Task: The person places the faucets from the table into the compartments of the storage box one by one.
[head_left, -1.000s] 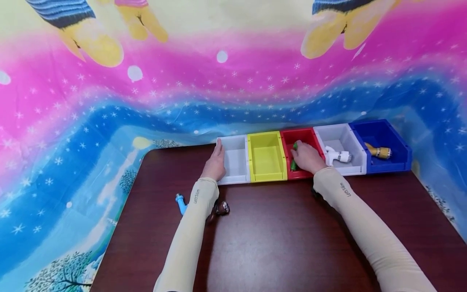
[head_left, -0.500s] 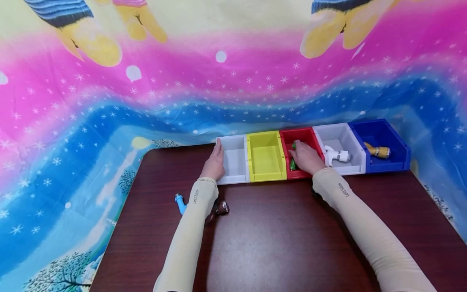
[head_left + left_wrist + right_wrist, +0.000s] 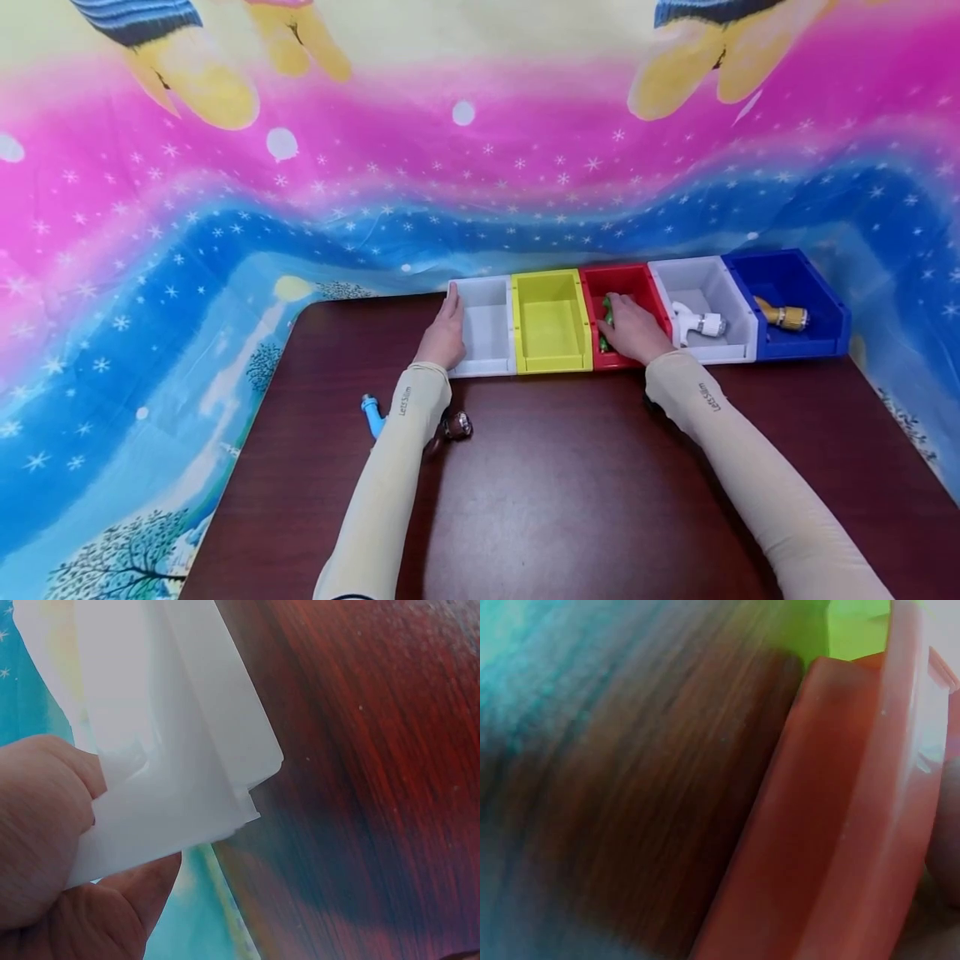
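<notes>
Behind everything hangs a big painted cloth (image 3: 525, 187), and in front of it is a brown table (image 3: 555, 500). Near its back edge sit five bins in a row, side by side: the blue bin (image 3: 798, 348) at the right end, then the right white bin (image 3: 723, 355), the red bin (image 3: 622, 280), the yellow bin (image 3: 551, 333) and the left white bin (image 3: 486, 325).

Next come the hands. The left hand (image 3: 442, 335) pinches the side wall of the left white bin, thumb one side, fingers the other. The right hand (image 3: 637, 331) reaches into the red bin and looks curled around the green piece (image 3: 607, 308), which is inside; its far fingertips are hard to see.

Smaller still, a gold piece (image 3: 783, 315) lies in the blue bin and a white piece (image 3: 700, 322) in the right white bin. A blue piece (image 3: 371, 413) and a brown piece (image 3: 456, 426) peek out beside the left sleeve (image 3: 405, 475).

To do this well, I think the left hand should hold softly so the row won't slide, and the right should keep the green piece low, away from the red walls.
</notes>
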Tool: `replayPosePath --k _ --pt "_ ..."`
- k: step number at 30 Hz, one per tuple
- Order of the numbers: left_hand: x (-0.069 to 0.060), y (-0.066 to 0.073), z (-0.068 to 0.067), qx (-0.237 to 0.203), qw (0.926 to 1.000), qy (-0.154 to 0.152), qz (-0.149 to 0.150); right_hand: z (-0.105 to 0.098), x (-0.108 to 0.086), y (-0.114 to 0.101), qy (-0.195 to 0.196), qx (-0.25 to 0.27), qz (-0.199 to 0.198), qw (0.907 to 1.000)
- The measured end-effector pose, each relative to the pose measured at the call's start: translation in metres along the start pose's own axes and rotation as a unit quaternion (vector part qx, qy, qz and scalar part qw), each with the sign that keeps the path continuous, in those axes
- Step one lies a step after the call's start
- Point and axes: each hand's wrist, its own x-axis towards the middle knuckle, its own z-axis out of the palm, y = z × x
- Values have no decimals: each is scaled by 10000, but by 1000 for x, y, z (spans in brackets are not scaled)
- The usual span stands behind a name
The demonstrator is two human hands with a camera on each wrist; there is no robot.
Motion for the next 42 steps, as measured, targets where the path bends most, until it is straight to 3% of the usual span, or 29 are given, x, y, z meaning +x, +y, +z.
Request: replayPosePath --k 15,42 --pt "2 -1 1 -72 9999 3 -94 4 1 0 -12 -190 -97 9998" --pt "2 -2 2 -71 9999 96 -5 9 4 4 63 -567 -245 9981"
